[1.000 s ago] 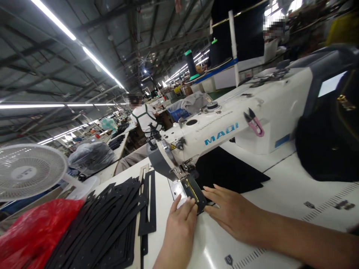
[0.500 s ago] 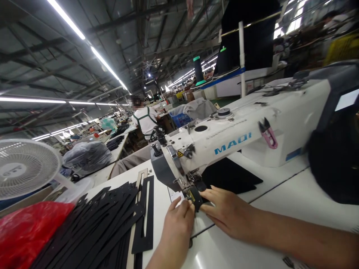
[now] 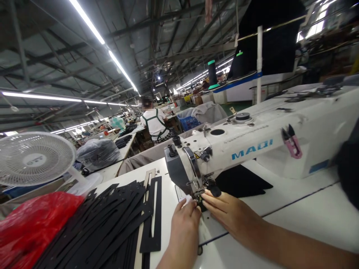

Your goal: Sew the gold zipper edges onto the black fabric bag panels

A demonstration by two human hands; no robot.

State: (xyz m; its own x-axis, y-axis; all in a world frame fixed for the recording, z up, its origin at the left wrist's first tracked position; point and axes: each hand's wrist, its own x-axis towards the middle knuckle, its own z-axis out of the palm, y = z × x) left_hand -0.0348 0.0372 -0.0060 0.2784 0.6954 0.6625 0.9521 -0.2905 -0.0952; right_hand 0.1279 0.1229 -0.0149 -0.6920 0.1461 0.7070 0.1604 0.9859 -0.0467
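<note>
A white sewing machine (image 3: 252, 145) stands on the table, its needle and presser foot area (image 3: 199, 192) just above my fingertips. A small black piece of material (image 3: 201, 204) lies at the foot, mostly hidden by my fingers. My left hand (image 3: 185, 224) has its fingers curled and closed at the near left edge of this piece. From the right, my right hand (image 3: 231, 213) reaches in, fingers long and pressed together, the tips gripping the piece beside the foot. A bit of white (image 3: 185, 198) shows behind my left fingers.
Left on the table is a heap of black cut strips (image 3: 112, 220), with a black slotted frame piece (image 3: 153, 220) beside it. A red plastic bag (image 3: 36, 220) and a white fan (image 3: 36, 158) stand farther left. Black fabric (image 3: 241, 181) lies under the machine arm. Pink thread snips (image 3: 293, 144) are on the machine.
The black piece has gone from in front of the presser foot to beneath it, and my hands have closed in around it. The camera view has shifted left.
</note>
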